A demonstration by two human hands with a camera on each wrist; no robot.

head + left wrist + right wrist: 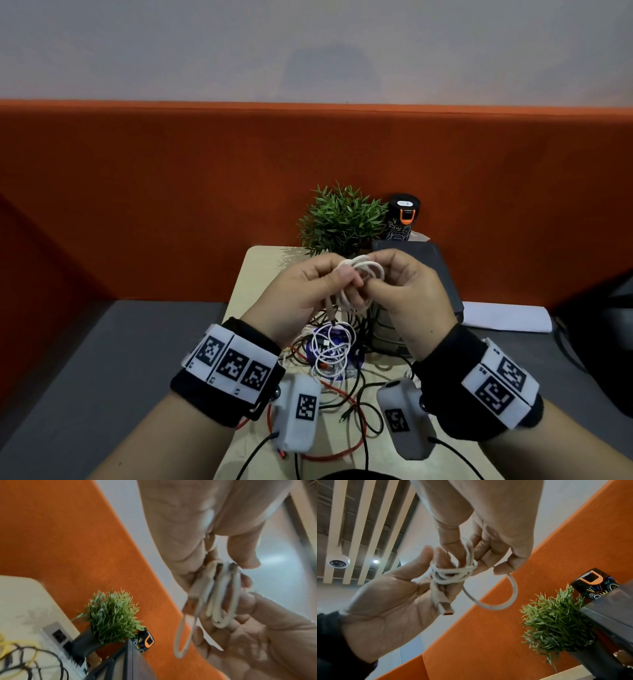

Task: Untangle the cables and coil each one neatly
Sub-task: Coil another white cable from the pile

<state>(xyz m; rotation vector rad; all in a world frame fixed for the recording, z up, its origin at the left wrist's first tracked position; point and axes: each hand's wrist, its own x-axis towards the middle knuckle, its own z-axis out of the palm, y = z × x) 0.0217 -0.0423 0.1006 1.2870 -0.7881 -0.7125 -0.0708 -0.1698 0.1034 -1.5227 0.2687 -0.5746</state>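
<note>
- Head view shows a pale table (253,274) set against an orange partition (171,188), with a potted plant (342,219) and a dark patterned bottle (403,217) at its far edge.
- On that table, below the raised hands, lies a heap of loose cables (334,356) in white, black and red; these look not yet sorted.
- Left hand (301,294) and right hand (404,287) meet above the heap, both grasping one white cable (363,270).
- Left hand's fingers curl round the gathered loops; in the right wrist view its palm faces the camera with the bundle (452,573) and a plug (444,605) lying across it.
- Right hand pinches the same bundle, and one free loop (496,595) hangs out from its fingertips.
- Step in hand, judging by the loops: winding this white cable into a small coil, near its end.
- Next move likely calls for tucking the free loop and plug into the bundle so it holds, setting it apart from the heap, then picking another cable.
</note>
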